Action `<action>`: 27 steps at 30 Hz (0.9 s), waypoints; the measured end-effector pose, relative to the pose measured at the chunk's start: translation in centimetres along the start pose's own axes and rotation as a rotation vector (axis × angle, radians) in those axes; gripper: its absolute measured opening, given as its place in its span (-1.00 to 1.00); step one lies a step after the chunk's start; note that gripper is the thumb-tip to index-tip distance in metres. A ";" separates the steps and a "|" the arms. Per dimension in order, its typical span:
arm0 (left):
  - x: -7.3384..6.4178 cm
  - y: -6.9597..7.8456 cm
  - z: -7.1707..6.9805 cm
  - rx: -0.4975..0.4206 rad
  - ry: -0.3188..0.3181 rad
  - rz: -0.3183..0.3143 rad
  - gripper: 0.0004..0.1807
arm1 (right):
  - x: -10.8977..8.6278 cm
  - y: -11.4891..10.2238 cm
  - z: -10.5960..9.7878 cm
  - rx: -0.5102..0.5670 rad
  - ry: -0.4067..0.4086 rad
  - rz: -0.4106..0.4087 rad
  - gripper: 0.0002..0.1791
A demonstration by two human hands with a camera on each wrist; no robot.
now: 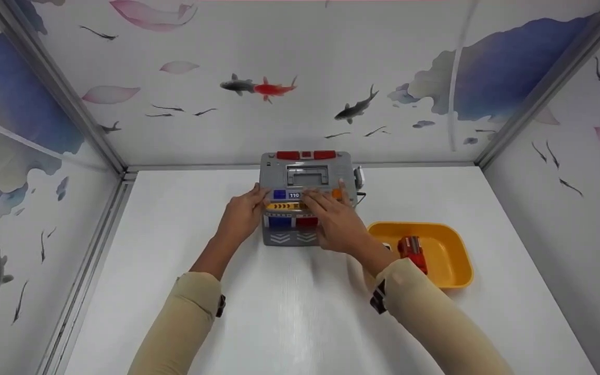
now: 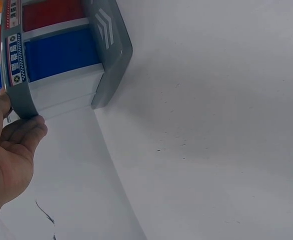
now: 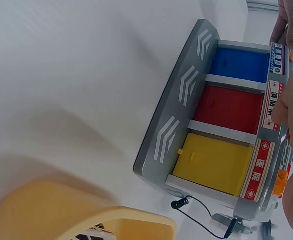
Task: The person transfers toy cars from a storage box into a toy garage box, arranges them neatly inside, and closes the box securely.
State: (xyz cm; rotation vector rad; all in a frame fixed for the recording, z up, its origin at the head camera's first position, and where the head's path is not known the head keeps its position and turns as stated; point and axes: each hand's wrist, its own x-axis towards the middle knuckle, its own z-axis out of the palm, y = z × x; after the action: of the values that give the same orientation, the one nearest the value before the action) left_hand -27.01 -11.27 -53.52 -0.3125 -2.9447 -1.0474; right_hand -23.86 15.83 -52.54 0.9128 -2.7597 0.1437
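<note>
A grey toy garage (image 1: 308,238) stands against the back wall. It has blue (image 3: 241,65), red (image 3: 230,107) and yellow (image 3: 214,162) doors in front, all closed, and a carry handle (image 1: 307,177) on top. My left hand (image 1: 242,213) grips the left edge of its roof, thumb above and fingers against the side in the left wrist view. My right hand (image 1: 339,221) rests on the front of the roof with fingers stretched over the coloured buttons. One finger lies beside the orange button (image 3: 280,183). The right hand hides part of the roof and the yellow door in the head view.
A yellow tray (image 1: 459,255) sits to the right, partly behind the right forearm, holding a red toy vehicle (image 1: 412,252) and a partly hidden white one. A black cord (image 3: 201,205) with a small nozzle hangs at the garage's right side. Patterned walls enclose the white table (image 1: 279,323).
</note>
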 end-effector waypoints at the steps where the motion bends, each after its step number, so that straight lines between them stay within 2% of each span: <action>1: 0.0 0.0 0.0 -0.004 0.000 0.000 -0.51 | 0.0 0.0 0.0 -0.002 -0.006 0.003 -0.19; 5: 0.0 0.0 0.0 -0.014 0.011 0.013 -0.51 | -0.1 -0.1 -0.1 -0.013 -0.018 0.009 -0.11; 11: -0.1 -0.1 -0.1 -0.032 0.015 0.025 -0.51 | -0.2 -0.2 0.0 -0.023 -0.032 0.003 -0.14; 19: -0.1 0.2 -0.2 -0.024 -0.004 -0.009 -0.50 | -0.6 -0.1 -0.8 -0.004 -0.107 0.010 -0.18; 22: -0.1 0.3 -0.2 -0.027 -0.016 -0.025 -0.50 | -1.0 0.2 -0.9 0.005 -0.104 -0.003 -0.21; 27: -0.2 0.2 -0.1 -0.030 -0.022 -0.038 -0.50 | -2.3 0.9 -0.8 0.023 -0.041 -0.020 -0.26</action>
State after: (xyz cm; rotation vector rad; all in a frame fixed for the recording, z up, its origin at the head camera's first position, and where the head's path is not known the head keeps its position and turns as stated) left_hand -26.82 -11.21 -53.28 -0.2710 -2.9688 -1.1000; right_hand -22.40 17.99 -52.31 0.9593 -2.7915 0.1547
